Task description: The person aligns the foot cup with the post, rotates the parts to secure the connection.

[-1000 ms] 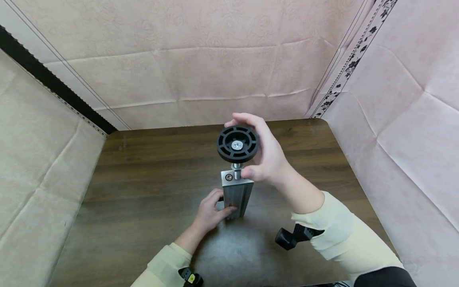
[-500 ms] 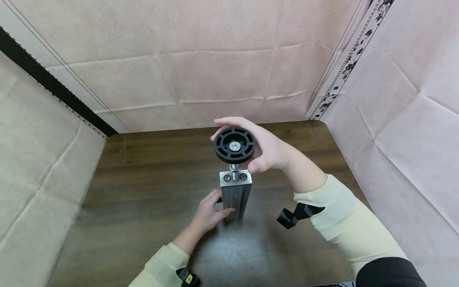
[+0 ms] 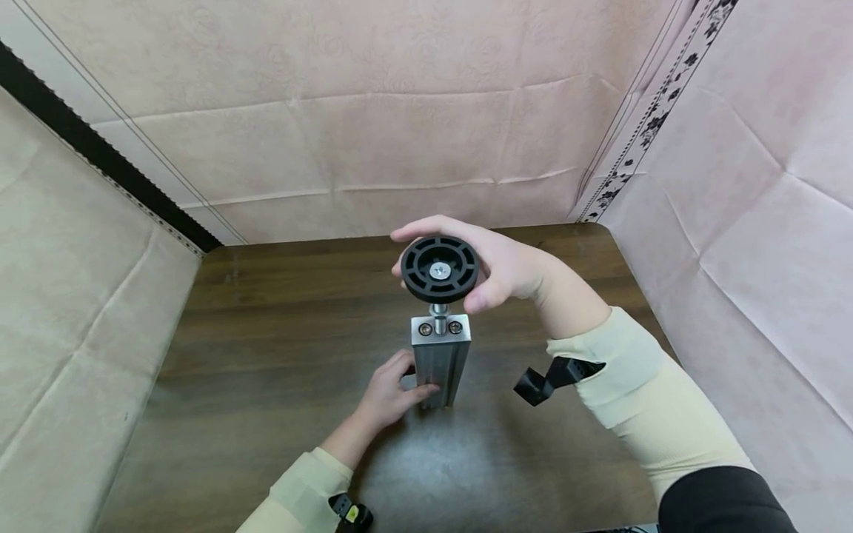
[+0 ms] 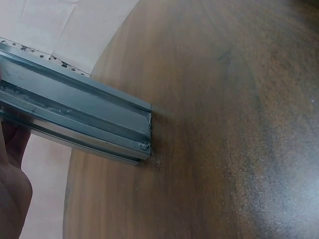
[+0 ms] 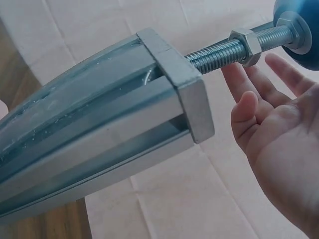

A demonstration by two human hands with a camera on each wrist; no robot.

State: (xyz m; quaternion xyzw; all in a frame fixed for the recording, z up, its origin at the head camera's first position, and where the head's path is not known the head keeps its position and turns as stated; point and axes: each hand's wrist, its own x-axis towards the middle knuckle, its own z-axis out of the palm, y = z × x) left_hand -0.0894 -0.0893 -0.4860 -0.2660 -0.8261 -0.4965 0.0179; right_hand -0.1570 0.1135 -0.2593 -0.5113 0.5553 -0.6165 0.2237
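Observation:
An aluminium profile leg (image 3: 441,363) stands upright on the table, with an end plate (image 3: 440,329) held by two screws on top. A threaded rod with a hex nut (image 5: 245,47) rises from the plate to a round black levelling foot (image 3: 440,269). My left hand (image 3: 388,396) grips the profile low down, thumb across its near face; in the left wrist view the profile's lower end (image 4: 144,132) meets the tabletop. Around the foot's far and right sides is my right hand (image 3: 500,263), fingers loosely spread; the right wrist view shows its palm (image 5: 289,139) beside the rod.
The brown wood-grain table (image 3: 266,355) has pale patterned cloth hanging behind (image 3: 400,141) and at both sides. A small black device (image 3: 543,381) is strapped to the right wrist, and another (image 3: 351,512) to the left.
My right hand has shifted slightly back and its thumb has moved up, off the rod area, toward the foot's rim. Both end-plate screws now show. The left hand and profile stay put.

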